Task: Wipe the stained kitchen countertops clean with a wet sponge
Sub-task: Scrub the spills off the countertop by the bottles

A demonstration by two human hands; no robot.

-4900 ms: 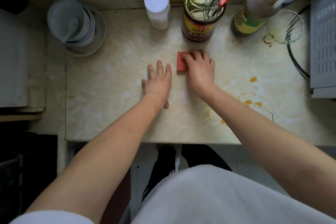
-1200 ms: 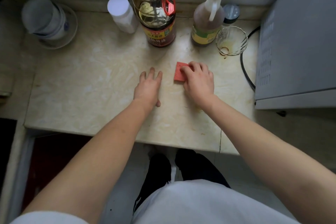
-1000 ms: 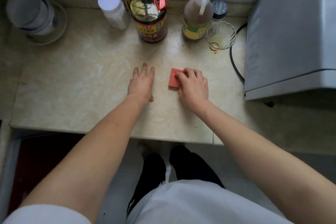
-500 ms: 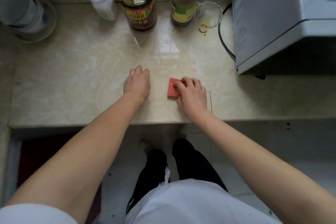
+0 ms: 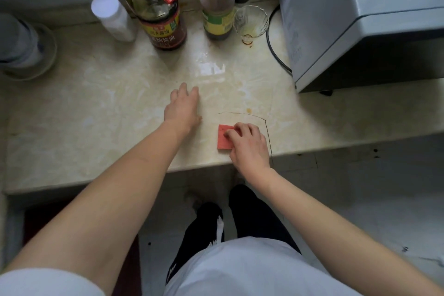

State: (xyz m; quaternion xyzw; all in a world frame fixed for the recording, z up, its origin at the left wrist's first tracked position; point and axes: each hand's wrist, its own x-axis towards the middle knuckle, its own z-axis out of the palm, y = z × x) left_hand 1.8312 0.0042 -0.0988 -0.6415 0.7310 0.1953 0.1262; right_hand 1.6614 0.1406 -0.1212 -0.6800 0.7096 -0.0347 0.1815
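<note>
Sponge (image 5: 224,138) drawn back from mid-bench to the near edge within the last half second; stroke judged to be finishing a pull toward the body. Right hand (image 5: 248,143) curled over sponge, fingers pressing it flat. Left hand (image 5: 183,107) open, palm down, holding nothing, braced on bench (image 5: 84,103). Wet sheen visible behind the hands. Small amber stain (image 5: 249,110) remaining, plus residue under glass (image 5: 251,23). Bottles (image 5: 163,14) along back wall; grey appliance (image 5: 360,19) at right; tiled floor below.
</note>
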